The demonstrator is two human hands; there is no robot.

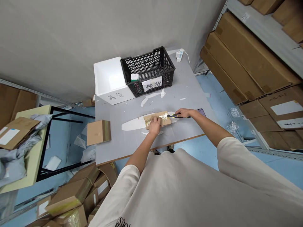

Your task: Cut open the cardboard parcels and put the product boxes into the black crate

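1. Fingers on the left hand (155,125) are bent, tips down on top of a flat cardboard parcel (163,120). Can't tell from where I'm standing if they're spread or squeezed together, or if the thumb's really gripping anything.

2. Right hand (183,112) is easier to read: fingers closed round a yellow-and-black box cutter (173,116), front end pointing left, right at the parcel's right-hand part. Couldn't swear the blade's actually in the tape.

3. How's the parcel gonna handle? My guess: pretty light, stiffish along the edges, a bit squashy in the middle. No clue what's inside or whether it's fragile, so I'd go easy on pressure.

4. Shiny clear tape (165,116) runs across the top, and that's probably the slippery bit. Imo the better hold is on the bare cardboard along the long sides, or the left end, well away from that cutter.

5. Placement: it's near the front edge of the tabletop (127,142), roughly midway between the left and right edges, partly over a strip of white paper (132,124). Long side runs more or less along that front edge.

6. Relative to the fingers: parcel's directly under the left ones, touching. The right fingers sit just off its right end, with only the cutter bridging across.
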